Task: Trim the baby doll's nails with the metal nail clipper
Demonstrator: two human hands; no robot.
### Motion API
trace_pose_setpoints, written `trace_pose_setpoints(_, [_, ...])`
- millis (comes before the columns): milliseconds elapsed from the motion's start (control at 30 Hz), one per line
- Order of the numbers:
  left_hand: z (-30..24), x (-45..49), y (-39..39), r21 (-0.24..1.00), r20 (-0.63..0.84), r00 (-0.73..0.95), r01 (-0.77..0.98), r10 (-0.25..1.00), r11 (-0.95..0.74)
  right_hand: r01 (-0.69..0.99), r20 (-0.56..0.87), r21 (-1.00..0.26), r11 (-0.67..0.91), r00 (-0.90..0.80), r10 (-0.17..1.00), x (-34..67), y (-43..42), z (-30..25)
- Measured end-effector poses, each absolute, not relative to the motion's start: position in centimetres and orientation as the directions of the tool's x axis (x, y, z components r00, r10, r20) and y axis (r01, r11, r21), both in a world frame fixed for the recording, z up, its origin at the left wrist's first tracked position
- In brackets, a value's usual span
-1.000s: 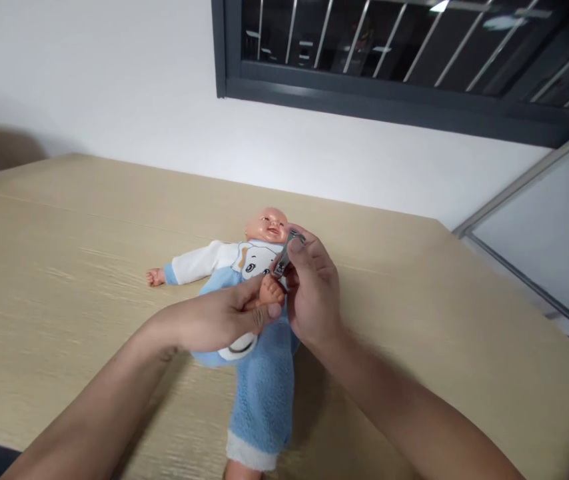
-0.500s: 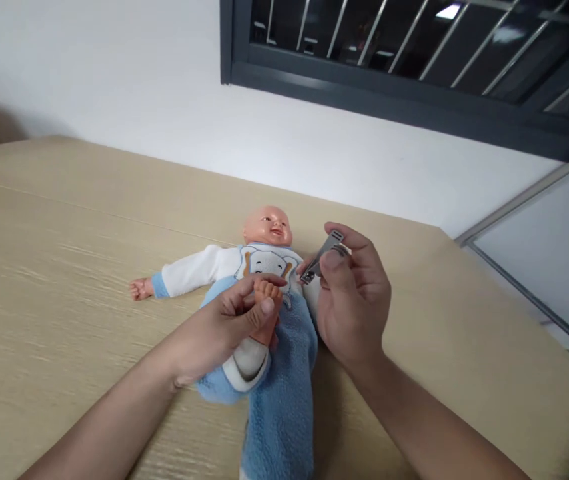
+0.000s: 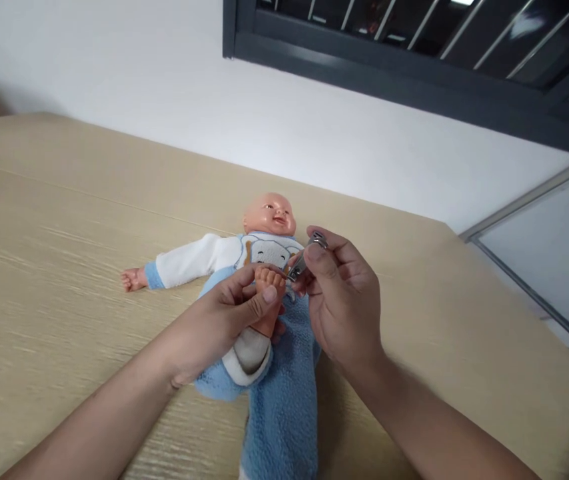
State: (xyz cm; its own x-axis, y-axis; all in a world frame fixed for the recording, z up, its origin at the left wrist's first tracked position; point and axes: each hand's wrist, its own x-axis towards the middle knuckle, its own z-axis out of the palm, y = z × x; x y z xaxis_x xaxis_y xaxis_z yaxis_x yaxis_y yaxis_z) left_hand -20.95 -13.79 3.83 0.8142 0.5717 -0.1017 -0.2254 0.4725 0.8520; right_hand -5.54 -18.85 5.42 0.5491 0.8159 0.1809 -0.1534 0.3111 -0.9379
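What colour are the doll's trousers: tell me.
Light blue fleece trousers with white cuffs, clearest in the head view.

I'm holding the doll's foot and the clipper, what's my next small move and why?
Probably ease the clipper tip onto a toe: your right hand holds it just beside the doll's foot, which your left hand holds up.

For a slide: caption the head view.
Left hand grips plastic doll's bare foot; right hand holds silver metal nail clipper.
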Motion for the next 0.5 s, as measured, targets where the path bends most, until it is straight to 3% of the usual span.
trace_pose_setpoints(500, [4.14,-20.97,-13.77,0.822,-0.097,0.815,-0.258,0.571,0.507,-0.161,0.207,-0.930,0.329,0.511,0.834,-5.78,-19.12,5.30])
